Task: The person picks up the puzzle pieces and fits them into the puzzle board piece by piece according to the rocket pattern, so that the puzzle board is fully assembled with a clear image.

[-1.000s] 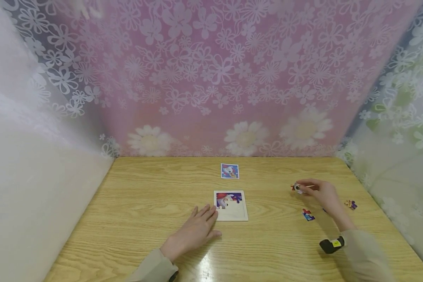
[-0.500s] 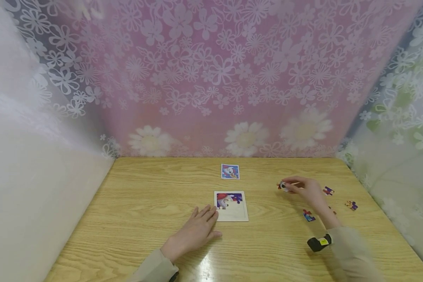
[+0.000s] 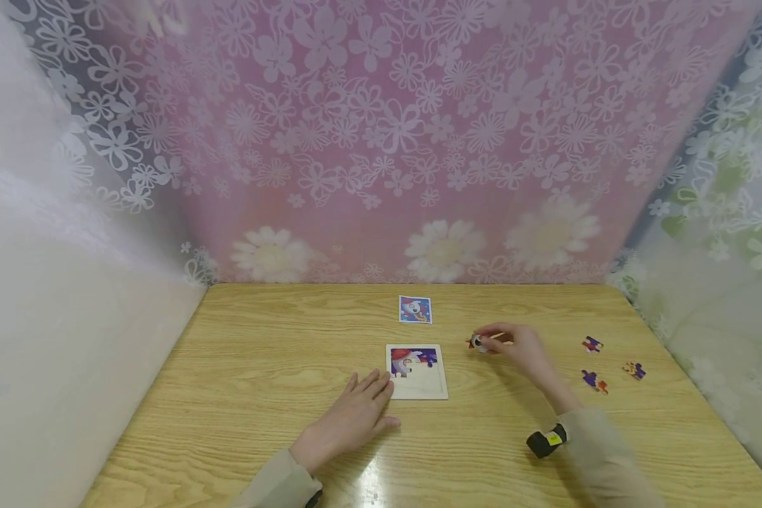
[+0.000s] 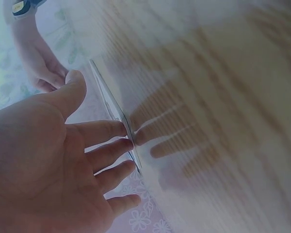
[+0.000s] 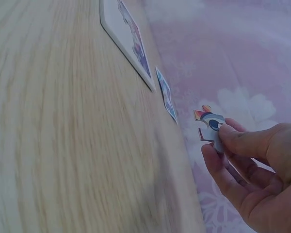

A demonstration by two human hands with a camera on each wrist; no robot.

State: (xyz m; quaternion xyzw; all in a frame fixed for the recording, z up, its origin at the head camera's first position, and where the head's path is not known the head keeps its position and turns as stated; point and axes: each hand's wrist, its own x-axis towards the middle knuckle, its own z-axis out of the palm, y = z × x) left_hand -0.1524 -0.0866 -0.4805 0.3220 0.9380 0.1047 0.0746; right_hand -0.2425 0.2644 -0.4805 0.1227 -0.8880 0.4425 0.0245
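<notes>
Piece: my right hand (image 3: 519, 347) pinches a puzzle piece (image 3: 478, 343) between thumb and fingertips, lifted off the table (image 3: 260, 395) – just right of the puzzle board (image 3: 417, 372)
Room: bare wood between piece and board, nothing in the way
Left hand (image 3: 354, 416): flat, fingers straight, tips touching the board's left edge
Around: reference card (image 3: 415, 309) behind the board; loose pieces (image 3: 592, 344) well off to my right
Look: the piece shows white, a dark blue spot, a red-orange tab – board partly filled along its top
</notes>
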